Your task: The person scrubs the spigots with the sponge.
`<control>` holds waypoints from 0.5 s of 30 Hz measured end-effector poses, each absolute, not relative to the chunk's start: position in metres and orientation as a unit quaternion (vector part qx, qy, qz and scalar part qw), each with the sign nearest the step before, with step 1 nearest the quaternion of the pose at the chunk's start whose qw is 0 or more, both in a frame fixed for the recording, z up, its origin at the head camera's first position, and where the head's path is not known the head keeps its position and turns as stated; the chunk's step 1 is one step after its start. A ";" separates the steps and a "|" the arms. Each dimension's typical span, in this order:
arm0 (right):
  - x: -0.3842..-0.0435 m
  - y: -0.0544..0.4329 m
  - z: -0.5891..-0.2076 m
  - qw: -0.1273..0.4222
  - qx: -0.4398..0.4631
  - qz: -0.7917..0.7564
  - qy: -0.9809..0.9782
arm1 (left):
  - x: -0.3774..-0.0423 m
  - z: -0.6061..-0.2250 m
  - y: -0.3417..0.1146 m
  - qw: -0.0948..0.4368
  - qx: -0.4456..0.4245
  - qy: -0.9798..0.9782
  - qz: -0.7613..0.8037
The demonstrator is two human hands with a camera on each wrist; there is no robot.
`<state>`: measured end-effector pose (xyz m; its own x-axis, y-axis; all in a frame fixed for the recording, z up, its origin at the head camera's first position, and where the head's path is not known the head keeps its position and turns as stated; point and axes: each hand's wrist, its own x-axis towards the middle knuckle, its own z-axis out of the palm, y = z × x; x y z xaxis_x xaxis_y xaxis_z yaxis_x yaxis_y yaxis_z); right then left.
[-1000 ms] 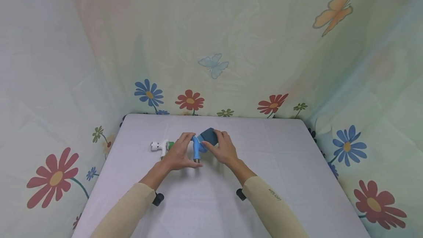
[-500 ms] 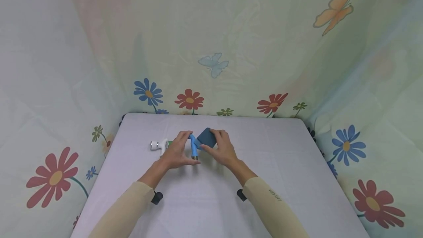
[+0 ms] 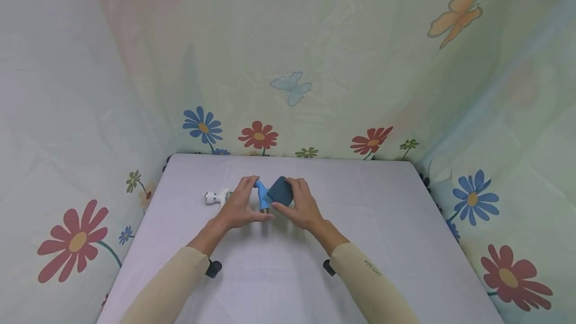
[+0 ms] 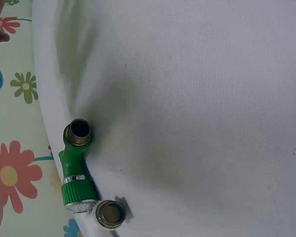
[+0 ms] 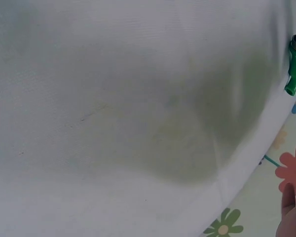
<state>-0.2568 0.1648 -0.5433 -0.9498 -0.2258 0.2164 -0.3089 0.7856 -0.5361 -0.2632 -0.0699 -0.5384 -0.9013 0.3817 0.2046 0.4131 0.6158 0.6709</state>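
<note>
In the head view, my left hand holds a blue faucet between the fingertips at its upper end and the thumb near its brass threaded end. My right hand pinches a dark blue, square, flat pad against the faucet's right side, covering part of it. Just left of my left hand lies a white faucet with a silvery end. The left wrist view shows a green faucet beside the white faucet's open threaded end; my left hand mostly hides the green one in the head view.
A white-covered table lies under both hands. Floral fabric rises behind it and on both sides. Dark wrist-camera mounts sit at the sleeves.
The blue faucet has shifted slightly left and up with my left hand. My right hand has moved a little left, and the pad has turned, showing more of its flat face.
</note>
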 end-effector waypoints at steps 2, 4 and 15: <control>-0.258 0.164 -0.542 0.077 0.132 0.288 -0.945 | -0.263 -0.538 -0.069 0.026 -0.224 -0.896 -0.383; -0.260 0.163 -0.541 0.083 0.122 0.280 -0.949 | -0.262 -0.537 -0.068 0.028 -0.224 -0.895 -0.384; -0.264 0.162 -0.537 0.072 0.078 0.254 -0.961 | -0.259 -0.535 -0.068 0.021 -0.231 -0.898 -0.375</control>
<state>-0.2635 0.1619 -0.5372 -0.9776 -0.1129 0.1777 -0.1859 0.8588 -0.4774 -0.2588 -0.0682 -0.5350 -0.8922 0.3990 0.2116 0.4311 0.6124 0.6627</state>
